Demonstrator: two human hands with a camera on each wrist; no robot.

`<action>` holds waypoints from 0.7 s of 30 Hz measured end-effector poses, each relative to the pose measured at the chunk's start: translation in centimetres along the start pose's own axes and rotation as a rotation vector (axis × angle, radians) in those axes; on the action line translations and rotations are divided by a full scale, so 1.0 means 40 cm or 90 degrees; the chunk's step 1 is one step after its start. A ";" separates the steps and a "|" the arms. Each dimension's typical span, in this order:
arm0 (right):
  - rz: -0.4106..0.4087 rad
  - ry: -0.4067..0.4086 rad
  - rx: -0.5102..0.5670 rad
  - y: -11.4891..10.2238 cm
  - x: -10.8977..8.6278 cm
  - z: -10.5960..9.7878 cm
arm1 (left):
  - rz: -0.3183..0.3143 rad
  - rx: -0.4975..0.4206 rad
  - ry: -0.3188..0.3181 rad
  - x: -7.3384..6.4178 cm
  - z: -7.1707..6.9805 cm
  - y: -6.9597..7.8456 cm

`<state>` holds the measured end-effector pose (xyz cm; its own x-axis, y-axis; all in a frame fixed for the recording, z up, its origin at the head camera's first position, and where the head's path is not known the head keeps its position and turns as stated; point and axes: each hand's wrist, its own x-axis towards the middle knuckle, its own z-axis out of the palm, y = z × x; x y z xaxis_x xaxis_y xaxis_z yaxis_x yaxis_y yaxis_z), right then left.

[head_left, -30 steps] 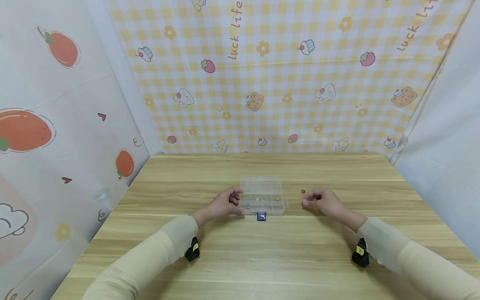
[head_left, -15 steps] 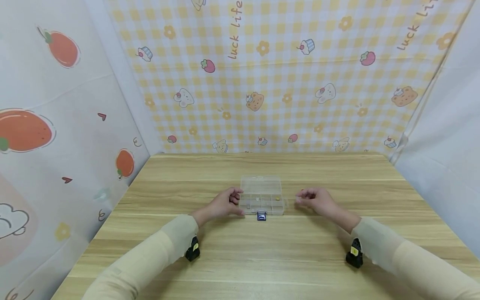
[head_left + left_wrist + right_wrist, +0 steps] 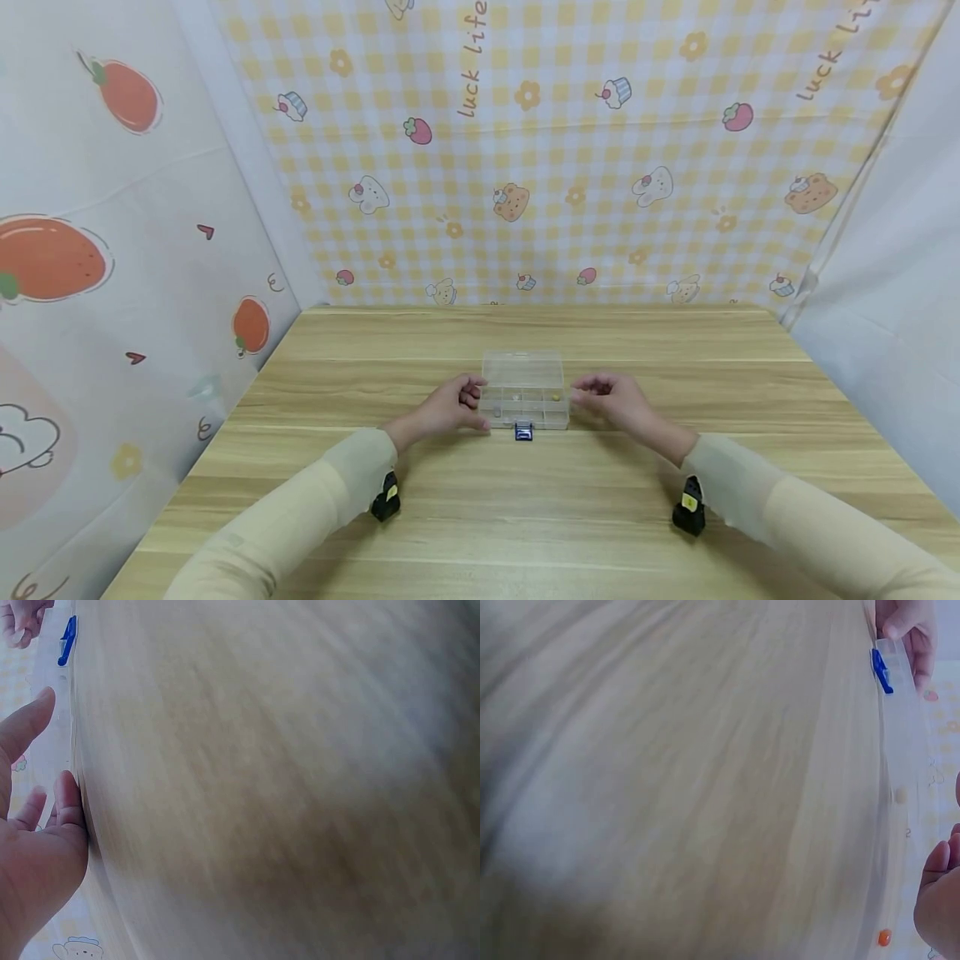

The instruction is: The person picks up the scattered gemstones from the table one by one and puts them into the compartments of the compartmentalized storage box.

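A clear compartment box [image 3: 532, 417] lies on the table with its lid [image 3: 522, 369] raised at the back and a blue latch [image 3: 523, 432] at the front. My left hand [image 3: 447, 404] holds the box's left end, thumb at the front corner and fingers behind. At the right end is my right hand [image 3: 611, 402], thumb and forefinger pinching a small pale piece [image 3: 20, 634] whose kind is too small to make out. A yellow bead [image 3: 556, 397] sits in a back right compartment; a small pale piece [image 3: 497, 412] lies in a front left one.
An orange bead [image 3: 885, 937] lies on the wooden table [image 3: 480, 517] to the right of the box, hidden by my right hand in the head view. A checked cloth [image 3: 547, 150] hangs behind the table's far edge.
My right hand has moved left from beside the orange bead to the box's right end, carrying the small pale piece. My left hand has stayed at the box.
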<state>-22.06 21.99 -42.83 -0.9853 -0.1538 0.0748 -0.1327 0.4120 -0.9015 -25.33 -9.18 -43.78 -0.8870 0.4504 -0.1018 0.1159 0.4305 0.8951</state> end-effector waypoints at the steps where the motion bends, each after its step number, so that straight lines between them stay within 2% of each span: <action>1: -0.001 0.000 0.001 -0.003 0.002 0.003 | 0.000 0.000 0.000 0.000 0.000 0.000; 9: -0.004 0.002 0.034 -0.019 0.015 0.027 | 0.001 0.001 0.000 -0.001 0.000 -0.001; 14: -0.011 0.005 0.030 -0.024 0.024 0.042 | -0.001 0.003 0.003 -0.002 0.000 0.001; 21: -0.043 -0.001 0.031 -0.035 0.030 0.064 | 0.003 0.006 0.005 -0.001 0.001 0.001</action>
<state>-22.79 18.94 -42.57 -0.9741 -0.1808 0.1361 -0.1939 0.3560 -0.9141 -25.27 -9.15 -43.76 -0.8898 0.4464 -0.0945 0.1238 0.4355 0.8916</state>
